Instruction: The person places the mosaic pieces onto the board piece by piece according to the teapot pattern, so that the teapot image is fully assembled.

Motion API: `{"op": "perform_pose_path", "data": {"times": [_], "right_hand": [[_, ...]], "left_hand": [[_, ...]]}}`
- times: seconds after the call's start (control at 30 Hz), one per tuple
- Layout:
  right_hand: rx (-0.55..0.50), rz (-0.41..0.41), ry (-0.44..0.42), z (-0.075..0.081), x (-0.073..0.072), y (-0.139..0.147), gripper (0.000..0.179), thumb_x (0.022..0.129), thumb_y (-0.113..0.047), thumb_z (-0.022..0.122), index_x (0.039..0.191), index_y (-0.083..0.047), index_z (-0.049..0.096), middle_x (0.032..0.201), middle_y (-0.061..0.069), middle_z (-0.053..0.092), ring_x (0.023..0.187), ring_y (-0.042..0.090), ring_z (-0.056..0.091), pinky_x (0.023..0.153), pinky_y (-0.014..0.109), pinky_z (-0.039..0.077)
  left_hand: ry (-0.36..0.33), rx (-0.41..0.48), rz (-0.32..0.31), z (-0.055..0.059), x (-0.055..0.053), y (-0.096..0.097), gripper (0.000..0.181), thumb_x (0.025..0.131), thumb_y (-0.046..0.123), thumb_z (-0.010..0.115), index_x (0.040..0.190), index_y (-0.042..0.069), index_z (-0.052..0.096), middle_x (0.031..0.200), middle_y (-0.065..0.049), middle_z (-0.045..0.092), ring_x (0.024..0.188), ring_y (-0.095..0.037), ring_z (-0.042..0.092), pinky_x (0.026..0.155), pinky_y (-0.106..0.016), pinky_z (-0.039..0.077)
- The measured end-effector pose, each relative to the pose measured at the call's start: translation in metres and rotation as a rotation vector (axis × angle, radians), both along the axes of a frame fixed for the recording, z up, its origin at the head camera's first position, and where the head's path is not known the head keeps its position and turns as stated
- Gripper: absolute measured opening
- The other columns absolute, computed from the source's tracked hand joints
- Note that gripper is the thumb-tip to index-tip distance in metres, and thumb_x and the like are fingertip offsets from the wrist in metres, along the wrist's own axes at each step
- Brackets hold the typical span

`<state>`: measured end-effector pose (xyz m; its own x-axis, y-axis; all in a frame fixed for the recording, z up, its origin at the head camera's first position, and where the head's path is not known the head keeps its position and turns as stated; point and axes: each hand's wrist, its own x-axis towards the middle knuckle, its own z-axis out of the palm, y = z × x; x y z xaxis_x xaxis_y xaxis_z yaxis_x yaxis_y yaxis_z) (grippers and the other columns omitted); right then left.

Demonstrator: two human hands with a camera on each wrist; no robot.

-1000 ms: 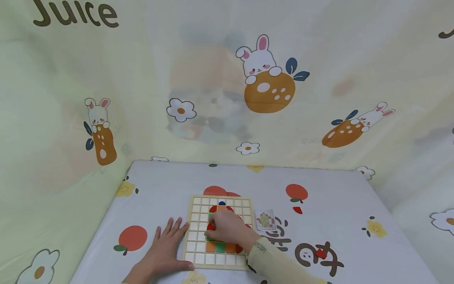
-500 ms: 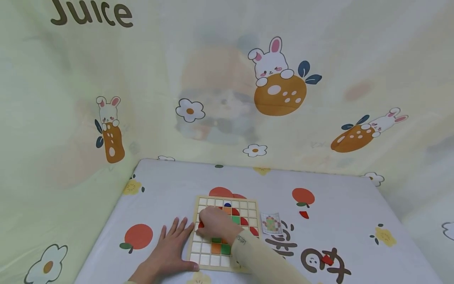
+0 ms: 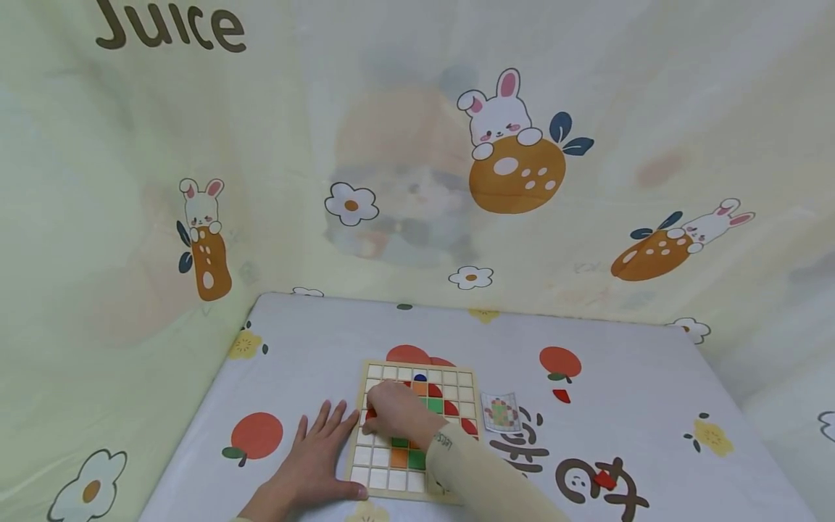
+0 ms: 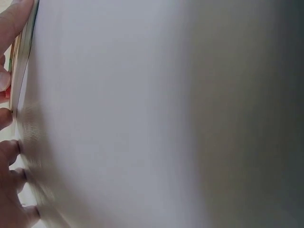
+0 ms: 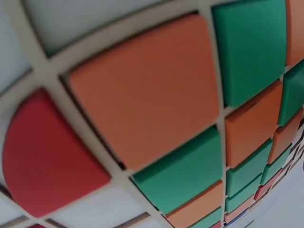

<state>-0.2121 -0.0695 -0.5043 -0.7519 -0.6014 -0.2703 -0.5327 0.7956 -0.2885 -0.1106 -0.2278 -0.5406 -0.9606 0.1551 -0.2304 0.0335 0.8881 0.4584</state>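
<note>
A square wooden grid board [image 3: 378, 477] lies on the table with orange, green and red tiles in its cells. My left hand [image 3: 316, 453] rests spread beside the board, fingertips at its left edge and thumb at its near left corner. My right hand [image 3: 399, 412] reaches over the board's left half with curled fingers, pinching a small red piece [image 3: 370, 415] near the left rim. In the left wrist view a thumb meets that red piece [image 4: 7, 93]. The right wrist view shows an orange square tile [image 5: 147, 90], a green tile [image 5: 249, 50] and a rounded red tile [image 5: 50, 156].
A small pattern card [image 3: 501, 413] lies right of the board. Farther right are a loose red piece [image 3: 561, 396] and a red piece or pieces [image 3: 605, 480] nearer the front. A printed cloth [image 3: 652, 384] covers the table, and a curtain [image 3: 293, 109] hangs behind it.
My right hand has moved left across the board to its left side, then stayed there. My left hand keeps its place at the board. The head view has shifted slightly.
</note>
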Motion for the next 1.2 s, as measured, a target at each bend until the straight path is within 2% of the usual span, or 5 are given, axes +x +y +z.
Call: {"op": "perform_pose_path", "data": {"times": [0.17, 0.4, 0.83, 1.03, 1.2], "right_hand": [[-0.02, 0.005, 0.002, -0.001, 0.0, -0.001, 0.028, 0.085, -0.039, 0.084, 0.096, -0.014, 0.078, 0.069, -0.007, 0.056, 0.071, 0.01, 0.051, 0.063, 0.02, 0.044], [-0.003, 0.008, 0.06, 0.0, 0.003, -0.005, 0.028, 0.085, -0.04, 0.084, 0.084, -0.014, 0.073, 0.063, -0.006, 0.055, 0.062, 0.009, 0.051, 0.059, 0.019, 0.045], [0.011, -0.071, 0.094, -0.002, 0.008, -0.011, 0.037, 0.086, -0.044, 0.082, 0.088, -0.008, 0.076, 0.065, -0.002, 0.062, 0.06, 0.012, 0.055, 0.06, 0.021, 0.052], [0.003, -0.074, 0.103, -0.003, 0.008, -0.011, 0.031, 0.087, -0.039, 0.082, 0.087, -0.009, 0.076, 0.066, -0.003, 0.062, 0.06, 0.011, 0.054, 0.058, 0.021, 0.05], [0.029, -0.045, 0.088, -0.001, 0.005, -0.008, 0.02, 0.09, -0.031, 0.08, 0.086, -0.012, 0.074, 0.07, -0.004, 0.062, 0.065, 0.011, 0.053, 0.065, 0.021, 0.05]], "left_hand": [[0.0, -0.011, 0.001, -0.001, 0.0, 0.0, 0.124, 0.057, 0.075, 0.084, 0.159, 0.02, 0.039, 0.169, -0.012, 0.029, 0.159, -0.04, 0.014, 0.121, -0.076, 0.01], [0.011, -0.016, -0.003, -0.003, -0.001, 0.0, 0.124, 0.057, 0.076, 0.083, 0.159, 0.02, 0.039, 0.169, -0.012, 0.028, 0.159, -0.04, 0.014, 0.121, -0.076, 0.01], [0.018, -0.019, -0.007, -0.001, 0.0, 0.001, 0.123, 0.058, 0.075, 0.083, 0.158, 0.019, 0.04, 0.169, -0.012, 0.029, 0.159, -0.041, 0.015, 0.121, -0.076, 0.01], [0.016, -0.012, -0.009, -0.002, 0.0, 0.001, 0.122, 0.058, 0.076, 0.083, 0.158, 0.02, 0.04, 0.169, -0.012, 0.029, 0.159, -0.041, 0.015, 0.122, -0.076, 0.01], [0.012, -0.008, -0.007, 0.0, 0.0, 0.001, 0.122, 0.058, 0.075, 0.084, 0.158, 0.019, 0.04, 0.168, -0.013, 0.03, 0.159, -0.042, 0.015, 0.121, -0.077, 0.011]]}}
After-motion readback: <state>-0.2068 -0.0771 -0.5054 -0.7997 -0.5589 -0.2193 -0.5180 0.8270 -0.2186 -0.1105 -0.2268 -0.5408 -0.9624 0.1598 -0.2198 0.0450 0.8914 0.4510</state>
